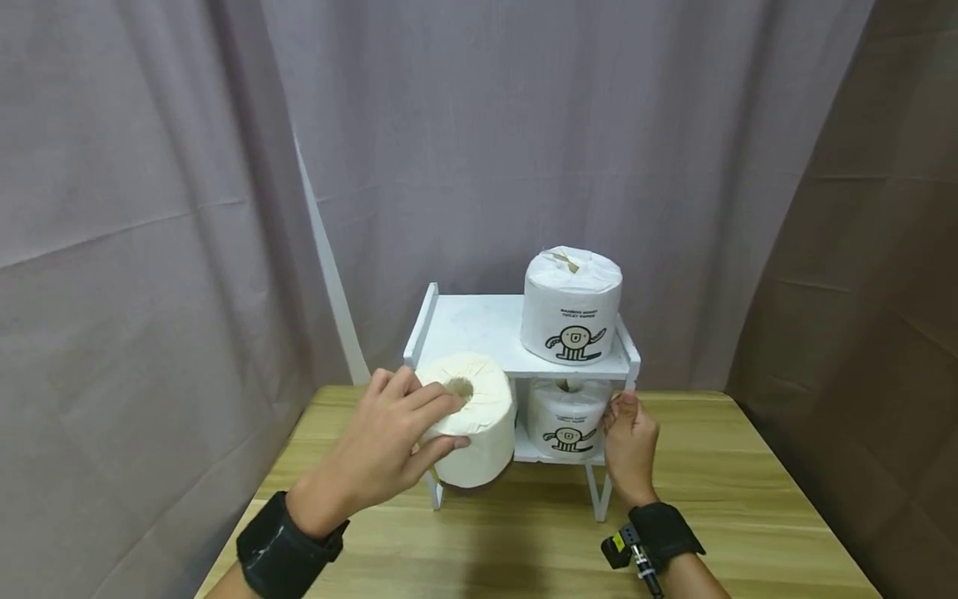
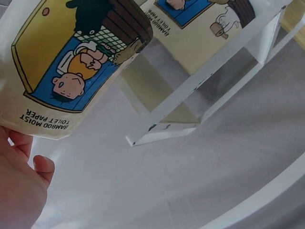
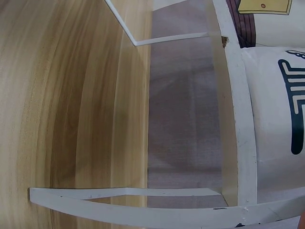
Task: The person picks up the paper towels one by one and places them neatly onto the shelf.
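Observation:
My left hand (image 1: pixel 392 428) grips a wrapped toilet paper roll (image 1: pixel 482 445) by its upper end, fingers at the core hole and thumb on the near side. The roll is in front of the left part of a white two-tier rack (image 1: pixel 471 320). In the left wrist view its printed wrapper (image 2: pixel 81 71) shows a cartoon and lettering. My right hand (image 1: pixel 631 441) holds the rack's right side, fingers curled at the post below the top shelf. Beside it, a toilet paper roll (image 1: pixel 565 420) stands on the lower shelf, while another roll (image 1: pixel 572 312) stands above on the right of the top shelf.
The rack stands on thin white legs (image 1: pixel 599 495) on a wood-grain table (image 1: pixel 718 474). Grey curtains (image 1: pixel 479 150) hang behind the table and along both sides. Black bands (image 1: pixel 288 549) circle both wrists.

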Tool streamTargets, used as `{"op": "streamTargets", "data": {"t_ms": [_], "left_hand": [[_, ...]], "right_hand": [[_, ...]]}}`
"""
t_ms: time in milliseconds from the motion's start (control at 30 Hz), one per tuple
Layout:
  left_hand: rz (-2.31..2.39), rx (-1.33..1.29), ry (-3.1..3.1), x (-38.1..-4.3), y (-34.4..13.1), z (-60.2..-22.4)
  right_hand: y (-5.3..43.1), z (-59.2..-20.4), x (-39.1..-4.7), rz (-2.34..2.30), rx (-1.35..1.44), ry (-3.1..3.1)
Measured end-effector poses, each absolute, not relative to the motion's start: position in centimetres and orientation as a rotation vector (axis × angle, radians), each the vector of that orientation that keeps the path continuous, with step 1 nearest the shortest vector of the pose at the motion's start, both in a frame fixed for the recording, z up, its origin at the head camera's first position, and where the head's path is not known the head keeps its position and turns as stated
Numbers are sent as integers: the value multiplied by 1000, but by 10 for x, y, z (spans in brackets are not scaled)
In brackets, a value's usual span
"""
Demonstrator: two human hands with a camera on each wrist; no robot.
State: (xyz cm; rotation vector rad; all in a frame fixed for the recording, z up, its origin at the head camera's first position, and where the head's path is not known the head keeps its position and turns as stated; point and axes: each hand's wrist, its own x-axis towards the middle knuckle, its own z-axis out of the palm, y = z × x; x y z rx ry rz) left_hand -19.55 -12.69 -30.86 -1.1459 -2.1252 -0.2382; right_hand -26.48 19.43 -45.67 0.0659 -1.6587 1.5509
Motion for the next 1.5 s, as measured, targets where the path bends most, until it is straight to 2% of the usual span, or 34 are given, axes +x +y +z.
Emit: {"op": "streamTargets", "data": {"t_ms": [333, 600, 1167, 1500], "left_hand": [[-242, -1139, -2112, -196, -126, -291], [-244, -1144, -2099, -199, -123, -277], [-298, -1192, -2086, -207, -126, -245], [-333, -1172, -2122, -226, -128, -231]], "right_hand": [[183, -441, -252, 1572, 111, -1650], [188, -449, -257, 1580, 72, -1654], [183, -432, -243, 1560, 104, -1645], [183, -433, -244, 1580, 112, -1645]]}}
